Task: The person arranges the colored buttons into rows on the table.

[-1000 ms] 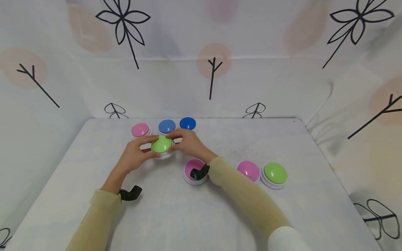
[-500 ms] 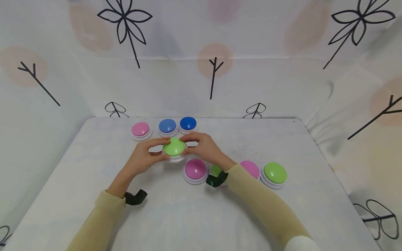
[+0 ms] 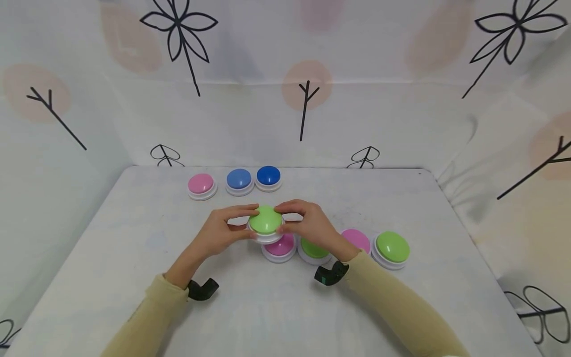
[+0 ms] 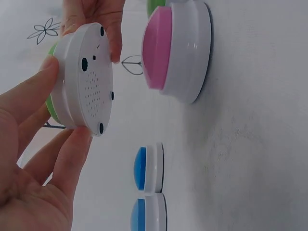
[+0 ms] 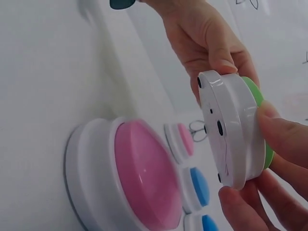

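Where button [image 3: 265,221] overlaps, pink dome [image 3: 283,247] partly hidden

Head view: fairly bright, diffuse, even light, source out of frame. Soft grey shadows lie on the surface [image 3: 250,312] beside both sleeves [image 3: 138,317]; more faint shadows show on the right side of the printed backdrop [image 3: 508,233], its tone warmer than the left. Small glare spots on domes of the held green push button [image 3: 265,219] and dark blue push button [image 3: 268,174]. Wrist views: dimmer, greyer, fine detail softened; near pink push button [image 5: 144,173] soft-edged in right wrist view
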`<state>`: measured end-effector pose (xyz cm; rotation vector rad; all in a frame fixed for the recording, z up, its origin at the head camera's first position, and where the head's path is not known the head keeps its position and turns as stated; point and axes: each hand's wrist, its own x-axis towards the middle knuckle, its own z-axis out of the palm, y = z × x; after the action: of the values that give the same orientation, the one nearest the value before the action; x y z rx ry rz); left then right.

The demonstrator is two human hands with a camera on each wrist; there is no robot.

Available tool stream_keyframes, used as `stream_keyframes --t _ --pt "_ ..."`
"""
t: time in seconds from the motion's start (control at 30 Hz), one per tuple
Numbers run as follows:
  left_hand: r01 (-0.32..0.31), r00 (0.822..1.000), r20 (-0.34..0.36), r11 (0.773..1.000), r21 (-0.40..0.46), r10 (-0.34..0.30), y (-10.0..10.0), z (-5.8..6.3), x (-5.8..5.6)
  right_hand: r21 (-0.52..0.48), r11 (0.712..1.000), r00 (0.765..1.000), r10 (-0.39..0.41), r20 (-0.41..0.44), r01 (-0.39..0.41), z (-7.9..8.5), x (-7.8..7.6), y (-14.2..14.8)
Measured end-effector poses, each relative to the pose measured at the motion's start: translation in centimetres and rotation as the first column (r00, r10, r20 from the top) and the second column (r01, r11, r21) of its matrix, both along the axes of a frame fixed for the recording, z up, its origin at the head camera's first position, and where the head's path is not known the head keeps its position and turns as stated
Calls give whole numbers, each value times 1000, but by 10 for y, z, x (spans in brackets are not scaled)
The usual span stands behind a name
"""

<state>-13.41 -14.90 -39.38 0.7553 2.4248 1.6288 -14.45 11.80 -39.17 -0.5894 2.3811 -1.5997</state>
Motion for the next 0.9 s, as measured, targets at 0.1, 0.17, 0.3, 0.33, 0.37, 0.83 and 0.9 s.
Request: stream_keyframes --t 0.1,0.17,0.3,0.33,0.37,0.83,0.9 --pt "24 999 21 1000 12 -24 3 0 2 -12 1000 1000 -2 4 2 0 6 6" --pt "41 999 32 999 23 -42 6 1 4 -26 1000 1000 -5 11 6 1 10 10" --pt "84 996 33 996 25 -84 11 0 10 -36 999 1000 -9 23 10 -1 21 16" --pt "95 995 31 995 20 -95 12 -1 11 -27 1000 1000 -9 22 10 -3 24 18" --pt "105 994 30 994 11 -105 13 -2 13 -17 1000 1000 -10 21 11 -4 27 19" --pt "288 956 62 958 -14 -286 19 -16 21 66 998 997 24 -73 -19 -18 61 31" --pt "308 949 69 951 -9 -307 19 -17 22 49 999 997 27 -75 -23 -19 65 32"
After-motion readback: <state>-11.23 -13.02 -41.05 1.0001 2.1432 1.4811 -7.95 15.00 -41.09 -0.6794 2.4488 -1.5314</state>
